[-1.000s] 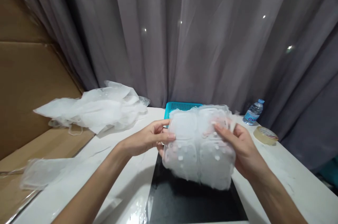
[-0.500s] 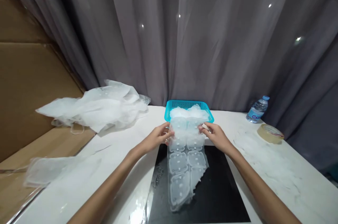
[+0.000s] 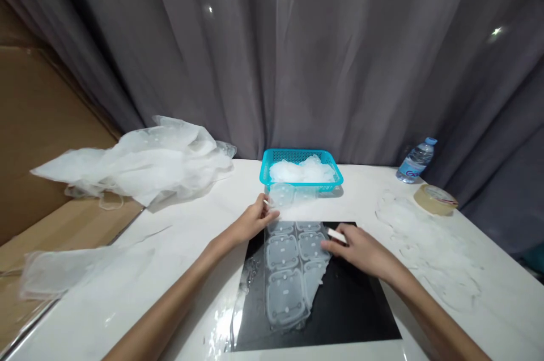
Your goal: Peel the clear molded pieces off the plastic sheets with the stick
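Observation:
A translucent plastic sheet [image 3: 285, 294] with rounded square pockets lies on the black mat [image 3: 352, 304], its far end reaching over the white table toward the basket. Its near right corner is cut away on a ragged slant. My left hand [image 3: 254, 219] is closed at the sheet's left edge, thumb and fingers pinching it. By the right edge, my right hand [image 3: 357, 246] is closed around a small white stick-like piece [image 3: 337, 236], whose kind I cannot make out. The thumb tip is close to the sheet.
A blue plastic basket [image 3: 262, 171] holding white translucent pieces stands behind the mat. White film [image 3: 165, 162] is heaped at left beside cardboard [image 3: 51, 117]. A water bottle [image 3: 416, 161] and a tape roll [image 3: 436, 200] stand right, near clear scraps [image 3: 429, 242].
The sheet has come down from in front of the basket to lie flat on the mat. My right hand has moved nearer to me, off the sheet's far part, keeping the white piece.

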Tool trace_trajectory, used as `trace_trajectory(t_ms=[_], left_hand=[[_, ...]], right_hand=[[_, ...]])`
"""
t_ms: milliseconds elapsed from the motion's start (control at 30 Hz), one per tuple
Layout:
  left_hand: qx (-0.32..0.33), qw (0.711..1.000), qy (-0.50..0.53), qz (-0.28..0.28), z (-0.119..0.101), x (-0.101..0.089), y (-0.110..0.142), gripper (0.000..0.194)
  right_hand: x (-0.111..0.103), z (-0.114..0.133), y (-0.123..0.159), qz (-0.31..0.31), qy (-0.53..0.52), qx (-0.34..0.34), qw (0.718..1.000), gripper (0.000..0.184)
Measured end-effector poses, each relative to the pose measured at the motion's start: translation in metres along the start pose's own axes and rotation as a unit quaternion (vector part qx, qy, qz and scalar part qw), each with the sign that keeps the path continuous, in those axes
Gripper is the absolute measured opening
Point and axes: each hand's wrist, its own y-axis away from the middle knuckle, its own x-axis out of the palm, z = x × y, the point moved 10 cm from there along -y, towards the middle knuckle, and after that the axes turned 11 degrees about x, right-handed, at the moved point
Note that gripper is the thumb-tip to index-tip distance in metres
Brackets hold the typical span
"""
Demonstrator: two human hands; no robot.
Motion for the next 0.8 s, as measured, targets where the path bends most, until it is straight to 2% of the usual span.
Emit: trace_trajectory(t_ms=[67, 133, 267, 400, 533, 600, 667, 733, 800], left_hand=[[-0.008, 1.000, 0.011, 0.018, 0.003, 0.002, 0.001, 0.047], [-0.013, 0.999, 0.026, 0.041, 0.002, 0.007, 0.002, 0.050], [-0.014, 0.996, 0.050, 0.070, -0.007, 0.018, 0.004, 0.069], [-0.005, 0.998, 0.028, 0.049, -0.013, 0.020, 0.005, 0.077], [0.015, 0.999, -0.038, 0.002, -0.014, 0.014, 0.006, 0.067], [0.022, 0.997, -0.076, -0.027, -0.015, 0.010, 0.008, 0.063], [0.031, 0.991, -0.116, -0.055, -0.020, 0.006, 0.012, 0.059], [0.049, 0.984, -0.154, -0.076, -0.032, 0.006, 0.019, 0.053], [0.076, 0.979, -0.177, -0.071, -0.052, 0.012, 0.030, 0.044]], right_hand=[[0.012, 0.002, 0.019, 0.023, -0.021, -0.004, 1.000, 0.041], [0.018, 0.009, 0.030, 0.022, -0.047, -0.013, 0.999, 0.035], [0.019, 0.022, 0.038, 0.001, -0.101, -0.020, 0.995, 0.025], [0.009, 0.021, 0.039, -0.013, -0.168, -0.020, 0.986, 0.017], [0.005, 0.017, 0.041, -0.015, -0.077, -0.048, 0.996, 0.006], [0.003, 0.018, 0.042, -0.012, -0.062, -0.070, 0.996, 0.013], [-0.006, 0.019, 0.046, -0.041, -0.065, -0.088, 0.993, 0.024], [-0.019, 0.023, 0.053, -0.080, -0.076, -0.117, 0.987, 0.034], [-0.028, 0.025, 0.063, -0.100, -0.104, -0.158, 0.977, 0.045]])
